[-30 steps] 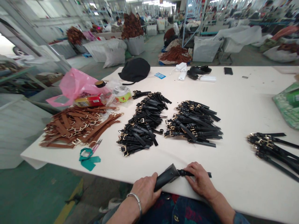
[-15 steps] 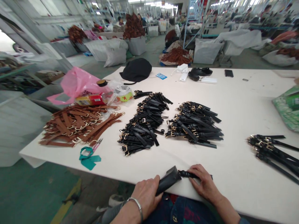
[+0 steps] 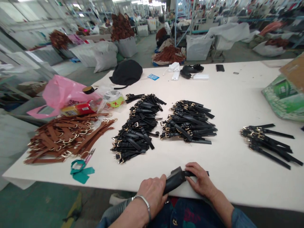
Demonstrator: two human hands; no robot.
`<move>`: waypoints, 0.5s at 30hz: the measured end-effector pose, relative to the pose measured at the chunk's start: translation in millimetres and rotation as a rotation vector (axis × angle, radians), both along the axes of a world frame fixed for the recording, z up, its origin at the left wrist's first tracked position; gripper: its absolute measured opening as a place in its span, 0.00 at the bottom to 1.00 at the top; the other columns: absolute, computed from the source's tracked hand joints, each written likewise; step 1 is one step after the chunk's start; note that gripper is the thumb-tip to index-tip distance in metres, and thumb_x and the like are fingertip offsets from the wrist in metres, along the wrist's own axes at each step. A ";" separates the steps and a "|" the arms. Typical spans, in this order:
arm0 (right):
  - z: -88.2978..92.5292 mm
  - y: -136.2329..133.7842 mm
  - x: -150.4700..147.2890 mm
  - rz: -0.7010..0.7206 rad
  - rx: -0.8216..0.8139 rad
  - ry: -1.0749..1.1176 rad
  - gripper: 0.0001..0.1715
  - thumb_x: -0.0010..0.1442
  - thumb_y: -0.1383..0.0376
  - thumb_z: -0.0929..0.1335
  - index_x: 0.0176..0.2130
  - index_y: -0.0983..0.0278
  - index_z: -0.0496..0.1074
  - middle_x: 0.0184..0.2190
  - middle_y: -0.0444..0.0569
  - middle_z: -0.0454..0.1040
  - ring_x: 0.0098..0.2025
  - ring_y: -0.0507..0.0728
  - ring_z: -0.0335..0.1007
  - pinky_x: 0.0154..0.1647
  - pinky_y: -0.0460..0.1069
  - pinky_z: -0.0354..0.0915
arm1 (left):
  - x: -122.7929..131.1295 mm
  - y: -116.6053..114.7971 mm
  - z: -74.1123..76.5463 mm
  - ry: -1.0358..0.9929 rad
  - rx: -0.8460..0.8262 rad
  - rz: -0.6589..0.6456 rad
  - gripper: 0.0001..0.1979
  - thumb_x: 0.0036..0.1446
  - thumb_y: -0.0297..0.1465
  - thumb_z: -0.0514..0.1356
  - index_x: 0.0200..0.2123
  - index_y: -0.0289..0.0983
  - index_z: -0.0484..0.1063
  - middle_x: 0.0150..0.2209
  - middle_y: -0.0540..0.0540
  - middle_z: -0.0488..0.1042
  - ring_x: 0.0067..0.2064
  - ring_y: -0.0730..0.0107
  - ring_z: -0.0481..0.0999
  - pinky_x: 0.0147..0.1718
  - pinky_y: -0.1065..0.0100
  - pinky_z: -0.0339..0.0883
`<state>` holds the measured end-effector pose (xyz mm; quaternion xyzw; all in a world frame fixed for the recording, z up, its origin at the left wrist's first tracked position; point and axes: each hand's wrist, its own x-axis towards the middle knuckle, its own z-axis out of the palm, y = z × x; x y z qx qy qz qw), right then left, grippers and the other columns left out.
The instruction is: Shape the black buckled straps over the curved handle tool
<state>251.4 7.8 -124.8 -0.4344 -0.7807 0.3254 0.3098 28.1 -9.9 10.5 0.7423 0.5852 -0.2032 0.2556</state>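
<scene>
My left hand (image 3: 153, 191) is wrapped round a black tube-shaped, nozzle-like tool (image 3: 174, 182), its wide end turned to the right. A grey ribbed hose (image 3: 116, 209) shows beside the left forearm; whether it joins the tool is hidden. My right hand (image 3: 200, 179) pinches a short black buckle strap (image 3: 189, 174) over the table edge. The strap's left end meets the tool's wide end, and its buckle is out of sight. Beyond the hands lie two heaps of black buckle straps, a left heap (image 3: 136, 126) and a right heap (image 3: 190, 122).
More black straps (image 3: 268, 142) lie at right. Brown straps (image 3: 59, 136), scissors (image 3: 89, 155) with teal cloth (image 3: 82, 172), and a pink bag (image 3: 61, 91) occupy the left. A black cap (image 3: 127, 72) sits at the back, a green package (image 3: 285, 98) far right.
The tool and the strap have come together: the buckle that showed between them is now hidden at the tool's end. The camera view has turned slightly right.
</scene>
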 end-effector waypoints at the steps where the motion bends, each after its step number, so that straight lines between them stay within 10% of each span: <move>1: -0.9 0.0 0.7 0.002 -0.001 0.002 0.19 0.50 0.69 0.65 0.44 0.62 0.66 0.44 0.55 0.65 0.47 0.59 0.62 0.47 0.57 0.63 | 5.9 4.3 1.3 0.016 0.000 -0.021 0.15 0.51 0.34 0.49 0.43 0.39 0.61 0.35 0.43 0.72 0.38 0.57 0.72 0.36 0.59 0.64; 15: 18.2 5.5 12.6 0.101 -0.108 0.010 0.20 0.53 0.72 0.63 0.47 0.61 0.65 0.45 0.53 0.64 0.48 0.58 0.59 0.50 0.55 0.60 | 12.7 24.9 19.4 0.224 -0.036 -0.152 0.17 0.49 0.33 0.51 0.44 0.38 0.62 0.35 0.41 0.73 0.38 0.54 0.72 0.37 0.56 0.65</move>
